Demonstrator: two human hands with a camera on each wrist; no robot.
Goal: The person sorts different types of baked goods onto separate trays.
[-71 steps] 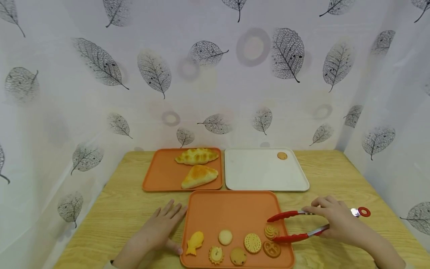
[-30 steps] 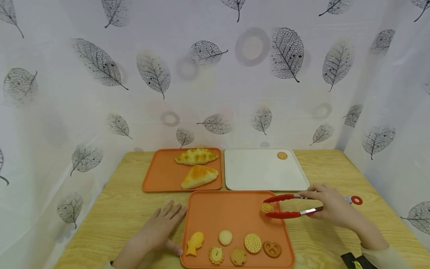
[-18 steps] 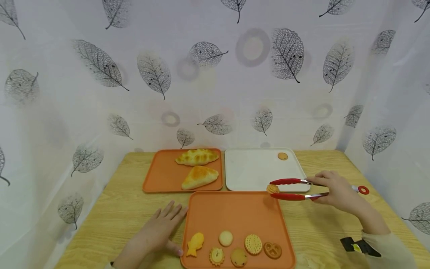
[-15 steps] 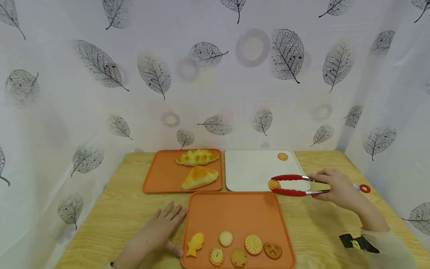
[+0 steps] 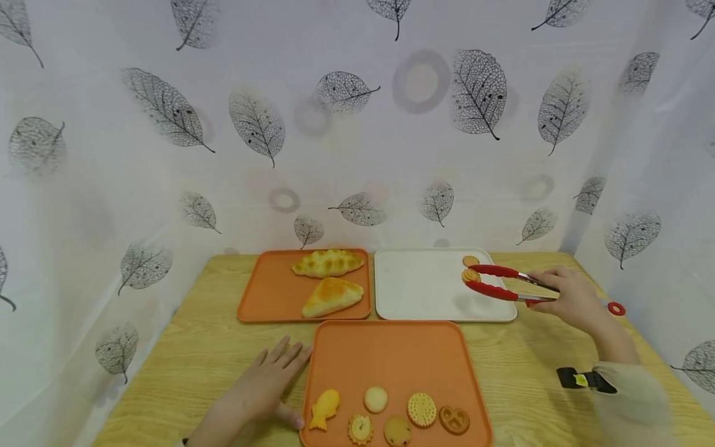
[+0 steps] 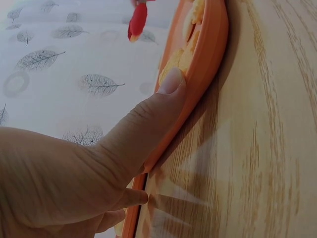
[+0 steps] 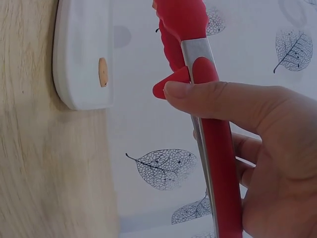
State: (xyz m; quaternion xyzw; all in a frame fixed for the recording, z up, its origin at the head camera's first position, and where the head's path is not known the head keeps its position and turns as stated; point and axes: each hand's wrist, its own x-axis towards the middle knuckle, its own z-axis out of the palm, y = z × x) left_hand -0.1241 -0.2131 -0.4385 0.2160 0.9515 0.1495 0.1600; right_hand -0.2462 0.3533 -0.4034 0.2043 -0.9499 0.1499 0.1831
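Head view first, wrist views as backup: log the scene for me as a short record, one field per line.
Right hand: grips the red-tipped tongs
Tongs load: swirl cookie, raised above the white tray
White tray: flat round cookie near its far right corner
Left hand: fingers spread, thumb at the left rim of the front orange tray
Front orange tray: fish cookie, pale round cookie, dotted cookie, pretzel cookie, toothed-edge cookie, brown round cookie
Back orange tray: braided bread, triangular bread
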